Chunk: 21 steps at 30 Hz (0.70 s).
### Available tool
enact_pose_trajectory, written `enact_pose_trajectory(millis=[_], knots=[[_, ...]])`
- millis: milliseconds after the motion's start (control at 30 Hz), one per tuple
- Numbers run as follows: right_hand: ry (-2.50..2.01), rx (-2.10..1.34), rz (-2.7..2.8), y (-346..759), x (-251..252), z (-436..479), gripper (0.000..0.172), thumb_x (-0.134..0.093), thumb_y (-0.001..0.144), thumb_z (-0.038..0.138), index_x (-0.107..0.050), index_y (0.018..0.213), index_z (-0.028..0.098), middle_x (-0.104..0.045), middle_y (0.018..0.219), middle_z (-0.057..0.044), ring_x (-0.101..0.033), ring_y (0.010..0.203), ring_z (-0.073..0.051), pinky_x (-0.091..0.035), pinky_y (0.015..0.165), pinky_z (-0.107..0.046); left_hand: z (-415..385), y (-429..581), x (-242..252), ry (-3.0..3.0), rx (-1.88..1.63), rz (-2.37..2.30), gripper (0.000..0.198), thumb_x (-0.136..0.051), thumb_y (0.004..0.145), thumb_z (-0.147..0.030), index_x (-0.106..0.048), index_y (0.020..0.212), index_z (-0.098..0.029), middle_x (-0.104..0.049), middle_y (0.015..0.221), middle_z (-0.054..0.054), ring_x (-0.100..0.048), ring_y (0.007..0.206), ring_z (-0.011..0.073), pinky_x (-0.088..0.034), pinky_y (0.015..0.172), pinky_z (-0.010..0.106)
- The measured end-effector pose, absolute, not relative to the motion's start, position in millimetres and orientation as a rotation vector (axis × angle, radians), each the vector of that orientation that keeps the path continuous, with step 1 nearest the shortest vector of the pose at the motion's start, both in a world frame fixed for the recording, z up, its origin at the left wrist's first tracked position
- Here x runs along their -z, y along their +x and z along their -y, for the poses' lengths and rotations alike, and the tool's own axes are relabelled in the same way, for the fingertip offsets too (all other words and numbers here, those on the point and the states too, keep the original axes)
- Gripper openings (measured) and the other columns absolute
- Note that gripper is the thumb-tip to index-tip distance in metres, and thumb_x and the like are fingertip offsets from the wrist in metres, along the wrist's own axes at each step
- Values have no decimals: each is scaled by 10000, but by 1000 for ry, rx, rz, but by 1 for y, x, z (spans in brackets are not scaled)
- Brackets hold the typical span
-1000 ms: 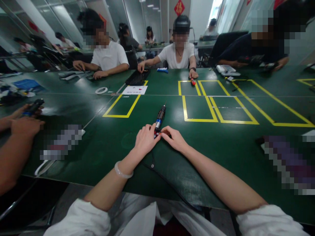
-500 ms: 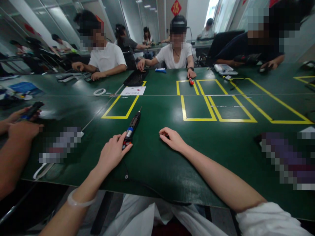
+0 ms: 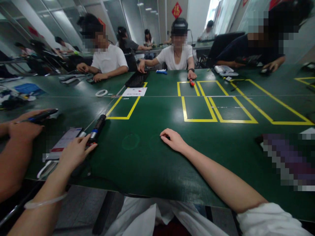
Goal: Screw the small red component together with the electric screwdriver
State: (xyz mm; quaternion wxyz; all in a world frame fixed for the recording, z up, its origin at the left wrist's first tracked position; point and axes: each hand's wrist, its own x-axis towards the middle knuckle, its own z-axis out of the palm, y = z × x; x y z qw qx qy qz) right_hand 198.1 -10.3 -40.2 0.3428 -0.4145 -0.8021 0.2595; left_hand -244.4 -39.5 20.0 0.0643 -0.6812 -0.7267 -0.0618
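Note:
My left hand point(image 3: 76, 152) is closed around the rear of an electric screwdriver point(image 3: 97, 129), a dark cylinder with a blue and silver band. The tool lies low at the table surface with its front end pointing away from me; its cable trails back towards the table's near edge. My right hand point(image 3: 173, 139) rests on the green table point(image 3: 152, 173), fingers loosely curled in, with nothing visible in it. Beside my left hand lies a phone point(image 3: 66, 141), partly behind the wrist.
Yellow tape outlines point(image 3: 200, 120) mark the table. A white paper point(image 3: 135, 91) and a black tray point(image 3: 136, 79) lie beyond, with a white ring of tape point(image 3: 101, 93). At left, a co-worker's hands point(image 3: 26, 126) hold a similar tool. Other people sit opposite.
My left hand has moved left with the electric screwdriver, from the table's middle to beside the phone. Faint ring marks show where it was. My right hand has stayed in place.

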Motion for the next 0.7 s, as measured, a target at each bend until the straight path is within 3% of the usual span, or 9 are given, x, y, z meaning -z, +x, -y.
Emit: enact_pose_trajectory(millis=[200,400,533,700], knots=[[-1077,-665,2107,198,38,10,83,-541,913,200,-621,920,181,-611,869,-32,-560,833,-156,-422,767,-278,58,-218,-21,-1918,31,2123,374,-446,857,-483,-564,1039,-179,-573,1093,139,-576,926,302,-409,623,303],[-1076,-656,2121,197,39,10,82,-542,917,203,-621,915,181,-612,875,-33,-557,850,-157,-419,784,-281,55,-210,-35,-1827,5,2322,445,-316,906,-497,-585,1047,-171,-608,1089,175,-613,875,341,-413,608,357],[-1070,-652,2126,197,39,10,84,-542,915,202,-622,904,179,-612,855,-34,-556,843,-162,-420,782,-289,44,-173,-40,-1874,246,2296,443,-314,924,-487,-571,1128,-189,-657,1066,131,-630,924,320,-459,732,392],[-1073,-665,2112,198,39,10,79,-541,908,199,-618,918,185,-619,877,-35,-565,845,-163,-427,777,-289,20,-81,-25,-2606,734,2133,395,-425,908,-484,-615,1114,-206,-702,1060,69,-649,964,235,-477,860,341]])
